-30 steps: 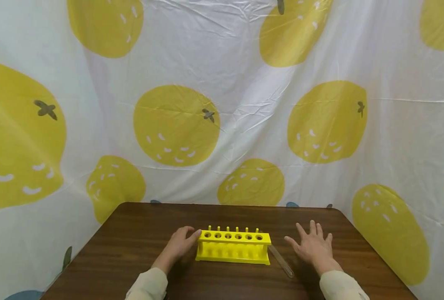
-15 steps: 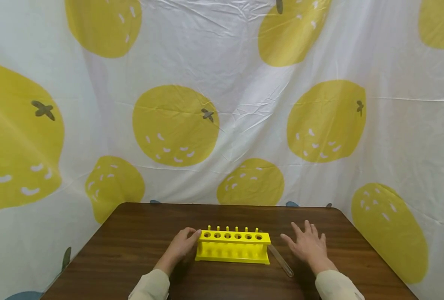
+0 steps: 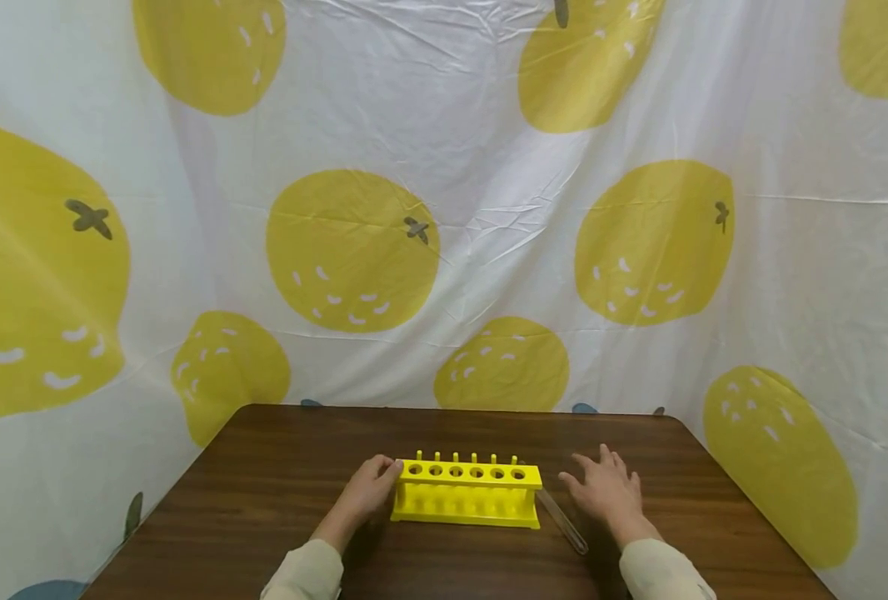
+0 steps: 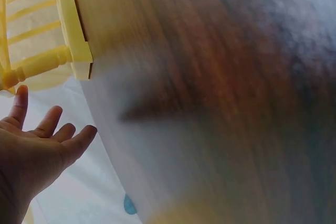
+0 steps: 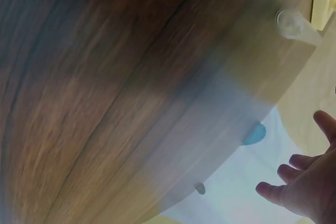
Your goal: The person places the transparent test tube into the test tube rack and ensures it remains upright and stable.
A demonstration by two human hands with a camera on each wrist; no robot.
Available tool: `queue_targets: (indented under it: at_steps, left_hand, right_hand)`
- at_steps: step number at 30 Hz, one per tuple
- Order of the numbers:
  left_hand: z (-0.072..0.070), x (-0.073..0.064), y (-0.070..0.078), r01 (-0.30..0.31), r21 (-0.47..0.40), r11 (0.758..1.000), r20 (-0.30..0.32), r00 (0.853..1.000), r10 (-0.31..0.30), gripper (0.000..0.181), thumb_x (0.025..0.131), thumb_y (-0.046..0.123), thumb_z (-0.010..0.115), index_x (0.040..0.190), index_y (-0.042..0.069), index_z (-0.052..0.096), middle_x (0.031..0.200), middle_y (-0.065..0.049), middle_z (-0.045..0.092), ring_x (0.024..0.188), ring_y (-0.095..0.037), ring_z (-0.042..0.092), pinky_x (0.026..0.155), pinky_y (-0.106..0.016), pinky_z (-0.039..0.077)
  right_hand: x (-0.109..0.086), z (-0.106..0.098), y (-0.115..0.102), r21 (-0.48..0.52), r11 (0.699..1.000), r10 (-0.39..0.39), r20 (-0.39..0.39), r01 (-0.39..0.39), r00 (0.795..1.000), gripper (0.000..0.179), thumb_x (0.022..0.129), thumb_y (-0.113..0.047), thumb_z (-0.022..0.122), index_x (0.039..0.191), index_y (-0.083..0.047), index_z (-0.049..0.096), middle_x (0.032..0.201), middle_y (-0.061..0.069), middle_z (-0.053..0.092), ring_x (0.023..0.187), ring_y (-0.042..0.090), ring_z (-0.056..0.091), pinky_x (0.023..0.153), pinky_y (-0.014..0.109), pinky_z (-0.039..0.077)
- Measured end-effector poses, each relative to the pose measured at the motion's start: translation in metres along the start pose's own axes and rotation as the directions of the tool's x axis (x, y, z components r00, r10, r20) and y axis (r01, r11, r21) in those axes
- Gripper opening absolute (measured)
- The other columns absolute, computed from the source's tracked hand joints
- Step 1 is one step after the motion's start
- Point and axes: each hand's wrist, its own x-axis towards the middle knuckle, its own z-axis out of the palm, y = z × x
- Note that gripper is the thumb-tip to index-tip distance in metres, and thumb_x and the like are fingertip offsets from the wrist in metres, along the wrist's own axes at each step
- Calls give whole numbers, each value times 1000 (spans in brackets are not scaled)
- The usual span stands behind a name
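A yellow test tube rack [image 3: 466,482] stands upright on the table, a row of round holes in its top bar and short pegs behind. Its holes hold no tubes. My left hand [image 3: 367,492] is at the rack's left end, thumb tip right at the top bar's corner. In the left wrist view that hand's other fingers [image 4: 51,121] stretch out beside the rack [image 4: 79,51]. A clear glass test tube [image 3: 564,523] lies slantwise on the table by the rack's right end. My right hand [image 3: 607,493] hovers to the tube's right, fingers spread and holding nothing.
The dark wood-grain table [image 3: 294,450] has rounded far corners. A white curtain [image 3: 489,192] printed with yellow lemons hangs behind the table and along both sides.
My right hand has moved left and slightly down, closer to the test tube, its fingers now a little less spread. My left hand, the rack and the tube have stayed in place.
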Motion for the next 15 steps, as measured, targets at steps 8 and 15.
queue_targets:
  at_steps: [8,15]
  left_hand:
    - [-1,-2,0,-2,-11,1000,-2,1000,2,37,105,36,49,114,2,60,118,-19,56,99,-31,54,85,-50,45]
    - [0,0,-1,33,-63,997,7,999,-33,38,104,37,50,114,1,59,118,-18,57,97,-29,53,81,-46,45]
  right_hand:
    - [0,10,-10,-3,1000,-12,40,12,999,47,97,-43,60,126,-7,66,150,38,26,137,57,22,102,76,17]
    - [-2,18,-16,6,999,-34,51,34,998,42,97,-41,61,122,-8,69,148,39,30,135,59,24,100,77,18]
